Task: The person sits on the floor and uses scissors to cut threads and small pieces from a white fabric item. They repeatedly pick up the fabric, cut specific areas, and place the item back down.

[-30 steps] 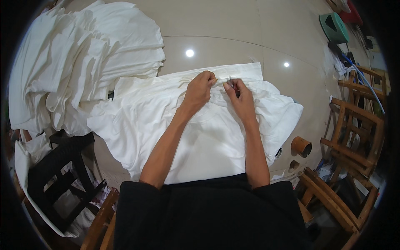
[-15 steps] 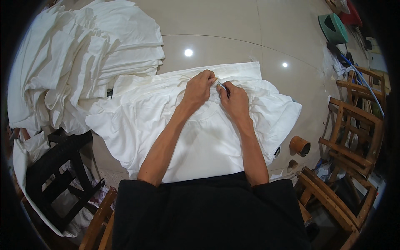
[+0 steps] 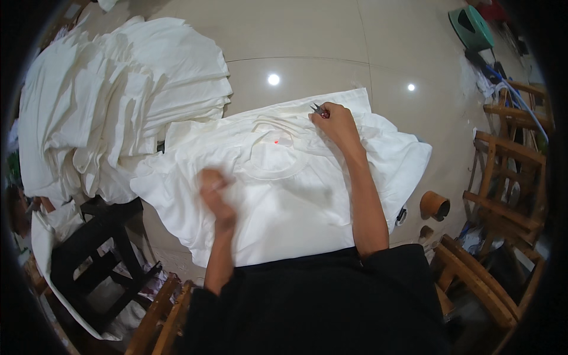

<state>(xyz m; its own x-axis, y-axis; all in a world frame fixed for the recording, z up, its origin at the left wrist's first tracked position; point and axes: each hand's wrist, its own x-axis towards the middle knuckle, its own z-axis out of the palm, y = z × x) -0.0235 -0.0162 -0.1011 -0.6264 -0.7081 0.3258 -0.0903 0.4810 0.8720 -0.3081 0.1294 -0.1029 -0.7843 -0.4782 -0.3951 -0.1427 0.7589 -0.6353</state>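
A white T-shirt (image 3: 290,207) lies spread over my lap, its round collar facing up with a small red-marked label (image 3: 278,142) inside the neck. My right hand (image 3: 337,124) is closed around a pair of small thread snips (image 3: 320,110), whose two pointed blades stick out past the fingers above the cloth. Over the left side of the shirt, my left hand (image 3: 214,189) is smeared by motion, so its fingers cannot be made out. More white garments (image 3: 349,102) lie under and beyond the collar.
A tall heap of white garments (image 3: 142,77) stands at the far left. Black (image 3: 89,248) and wooden stools (image 3: 479,284) flank me. At the right are a brown cylinder (image 3: 435,205) and a green stool (image 3: 470,28). Tiled floor (image 3: 296,35) lies beyond.
My left hand has left the collar and swung down and to the left. My right hand has lifted slightly away from the neckline with the snips, uncovering the label.
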